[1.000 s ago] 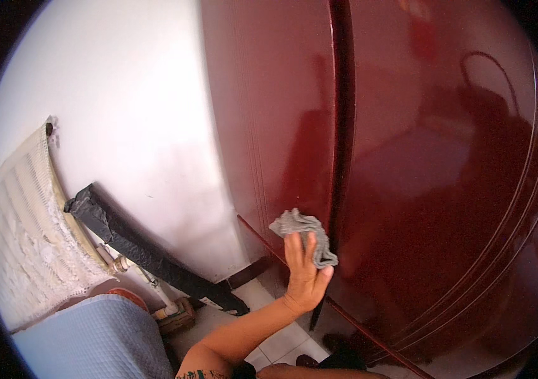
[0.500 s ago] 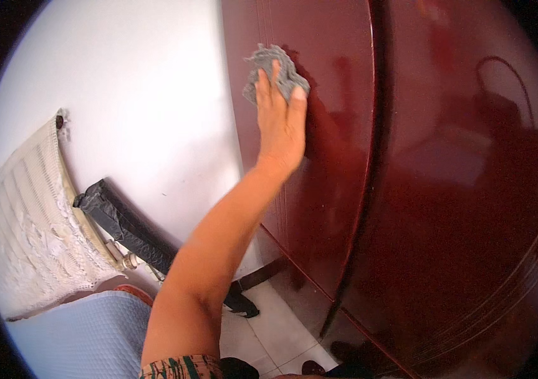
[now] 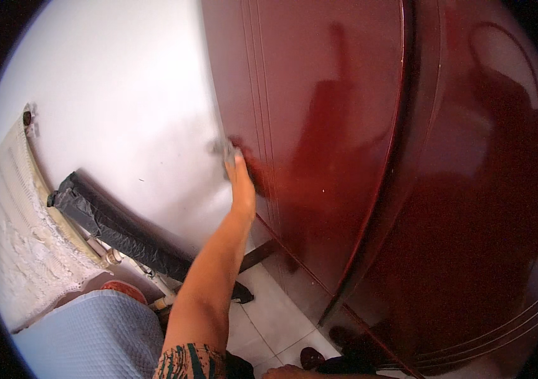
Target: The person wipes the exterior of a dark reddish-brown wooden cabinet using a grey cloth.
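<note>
My left hand [image 3: 241, 186] reaches up from the lower edge and presses a small grey cloth [image 3: 223, 150] against the left edge of a glossy dark red wardrobe [image 3: 344, 126], where it meets the white wall [image 3: 123, 95]. The fingers are closed on the cloth, which is blurred and mostly hidden behind them. My forearm runs down to a patterned sleeve [image 3: 190, 363]. My right hand does not show.
A black wrapped bar [image 3: 117, 230] slants along the wall at lower left, with a white pipe beneath it. White lace fabric [image 3: 10, 240] hangs at far left above a light blue quilted surface [image 3: 92, 335]. Pale floor tiles [image 3: 275, 316] lie below the wardrobe.
The hand with the cloth rose from low on the wardrobe door to high up, then came down and left to the wardrobe's edge by the wall. The view shifted right.
</note>
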{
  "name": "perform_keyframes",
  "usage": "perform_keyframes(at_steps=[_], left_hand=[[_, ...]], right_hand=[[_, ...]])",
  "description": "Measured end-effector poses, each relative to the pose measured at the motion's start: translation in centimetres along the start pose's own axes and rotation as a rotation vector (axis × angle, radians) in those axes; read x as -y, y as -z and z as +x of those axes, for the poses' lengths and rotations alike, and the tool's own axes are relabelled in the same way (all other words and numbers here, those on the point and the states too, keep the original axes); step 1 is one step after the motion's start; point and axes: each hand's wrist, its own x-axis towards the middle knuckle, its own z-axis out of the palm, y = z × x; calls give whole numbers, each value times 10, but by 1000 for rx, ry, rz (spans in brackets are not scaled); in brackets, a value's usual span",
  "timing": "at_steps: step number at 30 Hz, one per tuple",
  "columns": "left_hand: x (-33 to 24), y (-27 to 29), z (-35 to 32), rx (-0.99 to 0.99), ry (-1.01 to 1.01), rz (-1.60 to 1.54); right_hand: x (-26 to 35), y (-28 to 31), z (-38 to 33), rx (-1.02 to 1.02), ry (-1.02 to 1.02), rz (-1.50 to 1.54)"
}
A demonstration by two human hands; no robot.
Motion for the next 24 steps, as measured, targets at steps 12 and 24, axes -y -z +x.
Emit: perform_keyframes(at_steps=[12, 24], left_hand=[[-20, -30, -153, 89, -280, 157], [-212, -74, -18, 78, -829, 323]], right_hand=[[0, -6, 36, 98, 98, -1128], [56, -32, 1, 152, 40, -1442]])
